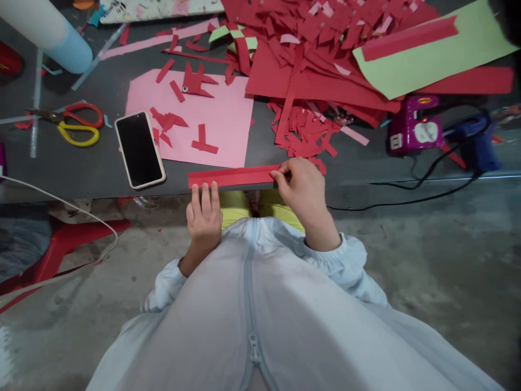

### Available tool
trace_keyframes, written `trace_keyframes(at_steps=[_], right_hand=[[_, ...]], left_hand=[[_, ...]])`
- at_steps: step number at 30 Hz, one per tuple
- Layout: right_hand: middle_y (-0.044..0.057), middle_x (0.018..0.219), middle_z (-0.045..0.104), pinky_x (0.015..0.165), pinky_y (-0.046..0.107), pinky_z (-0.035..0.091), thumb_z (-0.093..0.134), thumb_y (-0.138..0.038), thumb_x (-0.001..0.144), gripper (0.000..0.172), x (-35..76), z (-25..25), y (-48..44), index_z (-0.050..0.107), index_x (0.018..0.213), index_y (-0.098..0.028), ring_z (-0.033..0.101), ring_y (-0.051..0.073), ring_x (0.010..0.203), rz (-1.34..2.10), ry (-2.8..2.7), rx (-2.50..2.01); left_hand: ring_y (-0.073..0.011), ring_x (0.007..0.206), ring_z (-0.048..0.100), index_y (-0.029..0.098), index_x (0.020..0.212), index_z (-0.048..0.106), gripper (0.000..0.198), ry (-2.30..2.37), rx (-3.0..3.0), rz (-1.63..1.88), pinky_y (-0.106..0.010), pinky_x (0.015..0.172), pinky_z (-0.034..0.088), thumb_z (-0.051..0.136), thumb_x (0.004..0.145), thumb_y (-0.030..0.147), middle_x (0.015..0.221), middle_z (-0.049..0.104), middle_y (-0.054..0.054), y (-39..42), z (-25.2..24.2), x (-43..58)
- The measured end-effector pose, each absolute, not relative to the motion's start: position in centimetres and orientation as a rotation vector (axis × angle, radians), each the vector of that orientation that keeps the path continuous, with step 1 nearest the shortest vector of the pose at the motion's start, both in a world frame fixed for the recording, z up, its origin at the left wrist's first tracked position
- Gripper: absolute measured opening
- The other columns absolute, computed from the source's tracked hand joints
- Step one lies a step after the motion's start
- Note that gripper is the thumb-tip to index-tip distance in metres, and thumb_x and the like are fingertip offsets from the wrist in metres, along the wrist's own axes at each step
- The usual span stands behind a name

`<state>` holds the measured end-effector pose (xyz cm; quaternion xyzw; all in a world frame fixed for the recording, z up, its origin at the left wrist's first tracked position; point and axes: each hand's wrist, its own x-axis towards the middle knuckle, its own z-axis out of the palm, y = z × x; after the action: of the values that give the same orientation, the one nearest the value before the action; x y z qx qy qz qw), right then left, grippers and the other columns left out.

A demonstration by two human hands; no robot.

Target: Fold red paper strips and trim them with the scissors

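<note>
The red paper strip [238, 177] is lying left to right along the near edge of the counter [350, 157], long and narrow, a lengthwise line parting its darker upper band from a brighter lower one; its right part is running beneath a hand.

The one dark grey counter is spanning the view. One big heap of red paper [317, 81] is covering its far middle, its cut bits too many to count. One pink sheet [232, 119] is lying left of the heap; one light green sheet [427, 68] is resting at the heap's right, carrying one red band [411, 38]. One white-and-blue bottle [61, 41] is showing at the upper left.

Of the two hands, the right hand [301, 184] is pinching the strip between thumb and finger; the left hand [204, 214] is holding its fingers outstretched, tips touching the strip near its left end.

One phone [140, 149] is overlapping the pink sheet's near left corner. One purple device [415, 130] is sitting at the right, and one pair of scissors [61, 118] is lying left of the phone. On the pink sheet, one fish-like cutout [194, 81] is showing one eye [185, 89], and two small strips [205, 146] are forming a T.
</note>
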<state>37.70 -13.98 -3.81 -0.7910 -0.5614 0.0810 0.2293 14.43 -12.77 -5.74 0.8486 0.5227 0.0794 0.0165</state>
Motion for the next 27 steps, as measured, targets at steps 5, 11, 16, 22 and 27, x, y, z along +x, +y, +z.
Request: trace_keyframes(at_steps=[5,11,16,22,27], right_hand=[[0.007,0.077,0.063,0.068,0.034,0.037,0.050,-0.039,0.093,0.027,37.67,-3.82,-14.00,0.051,0.072,-0.022,0.054,0.022,0.074,0.207,-1.560,-2.192],[0.007,0.077,0.062,0.069,0.034,0.036,0.050,-0.038,0.093,0.027,37.64,-3.74,-13.96,0.050,0.072,-0.022,0.053,0.022,0.075,0.230,-1.562,-2.210],[0.006,0.076,0.060,0.068,0.034,0.035,0.050,-0.040,0.093,0.028,37.70,-3.78,-13.90,0.049,0.072,-0.022,0.051,0.021,0.074,0.233,-1.556,-2.194],[0.005,0.075,0.059,0.067,0.032,0.034,0.052,-0.038,0.092,0.027,37.79,-3.75,-13.87,0.049,0.071,-0.022,0.051,0.020,0.073,0.231,-1.558,-2.180],[0.005,0.075,0.059,0.072,0.033,0.037,0.052,-0.038,0.092,0.027,37.72,-4.19,-14.25,0.050,0.071,-0.022,0.052,0.020,0.076,0.216,-1.527,-2.146]], left_hand=[[-0.0336,0.142,0.039,0.016,0.150,0.038,0.056,1.625,2.636,0.249,-0.047,0.105,0.044,0.037,0.095,0.020,0.150,0.046,-0.019,-12.76,-5.63,14.43],[-0.0328,0.141,0.042,0.014,0.149,0.041,0.055,1.649,2.624,0.243,-0.045,0.103,0.045,0.037,0.095,0.021,0.148,0.048,-0.020,-12.67,-5.74,14.35],[-0.0313,0.141,0.043,0.014,0.148,0.042,0.054,1.660,2.640,0.307,-0.043,0.105,0.043,0.037,0.095,0.021,0.146,0.051,-0.020,-12.68,-6.01,14.38],[-0.0311,0.141,0.042,0.014,0.148,0.042,0.053,1.659,2.611,0.257,-0.042,0.106,0.041,0.036,0.095,0.020,0.146,0.050,-0.021,-12.60,-5.95,14.43],[-0.0321,0.141,0.042,0.015,0.148,0.042,0.053,1.645,2.601,0.239,-0.044,0.106,0.042,0.035,0.096,0.021,0.146,0.050,-0.021,-12.50,-5.89,14.33]])
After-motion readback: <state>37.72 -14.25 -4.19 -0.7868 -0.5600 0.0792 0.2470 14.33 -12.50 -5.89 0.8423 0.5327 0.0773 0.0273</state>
